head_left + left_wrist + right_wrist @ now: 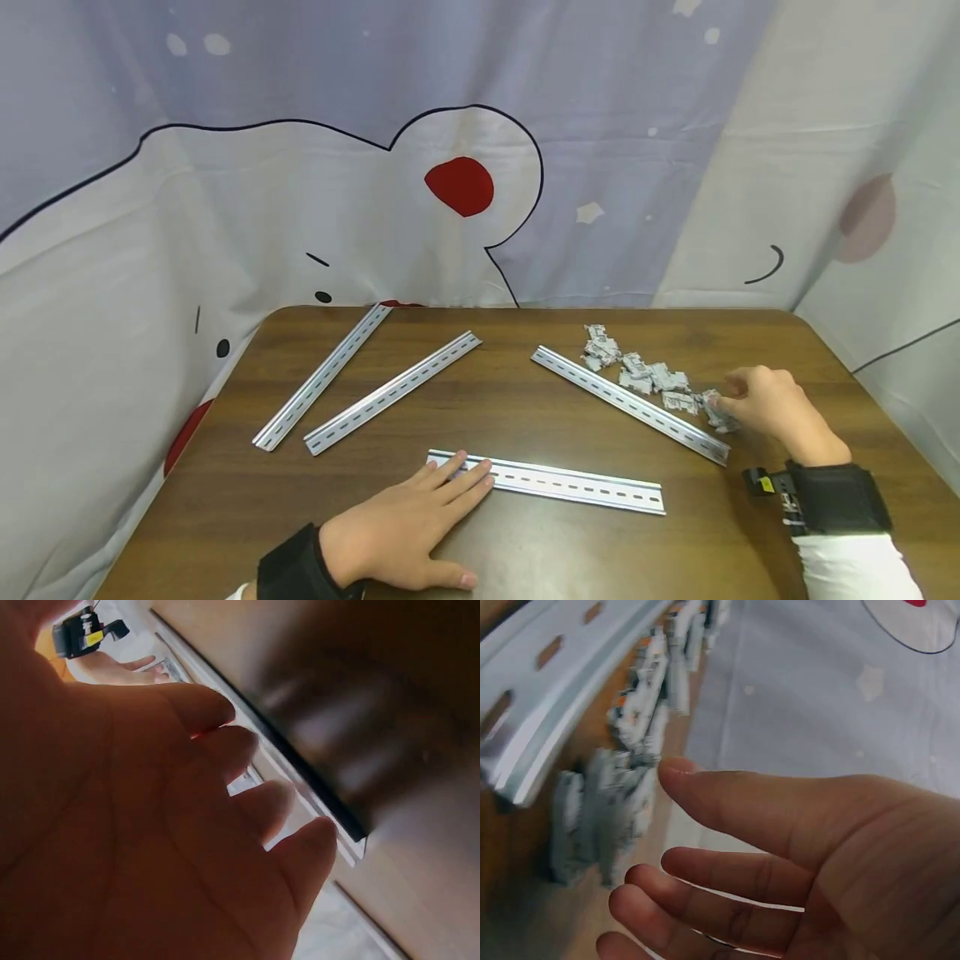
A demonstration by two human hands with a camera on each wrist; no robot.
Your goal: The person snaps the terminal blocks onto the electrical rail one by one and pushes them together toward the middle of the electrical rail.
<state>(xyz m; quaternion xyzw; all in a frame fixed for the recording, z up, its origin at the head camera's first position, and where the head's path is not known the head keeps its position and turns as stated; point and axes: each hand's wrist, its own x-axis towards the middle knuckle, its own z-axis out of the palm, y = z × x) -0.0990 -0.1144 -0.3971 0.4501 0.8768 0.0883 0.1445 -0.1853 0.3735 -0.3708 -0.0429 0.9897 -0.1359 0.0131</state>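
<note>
My left hand (408, 525) lies spread, its straight fingers resting on the left end of a slotted DIN rail (577, 486) at the front of the table. In the left wrist view its fingertips reach the rail's edge (300, 765). At the right, my right hand (780, 412) hovers by the near end of a row of small grey terminal blocks (663, 379). The right wrist view shows its thumb and loosely bent fingers (727, 892) apart, with nothing between them. The thumb tip overlaps the edge of the nearest blocks (604, 814) there.
A second DIN rail (630, 406) slants alongside the terminal blocks. Two more rails, one in the middle left (393, 392) and one farther left (322, 379), lie at an angle on the brown wooden table (517, 400). A printed curtain (337, 192) hangs behind the table.
</note>
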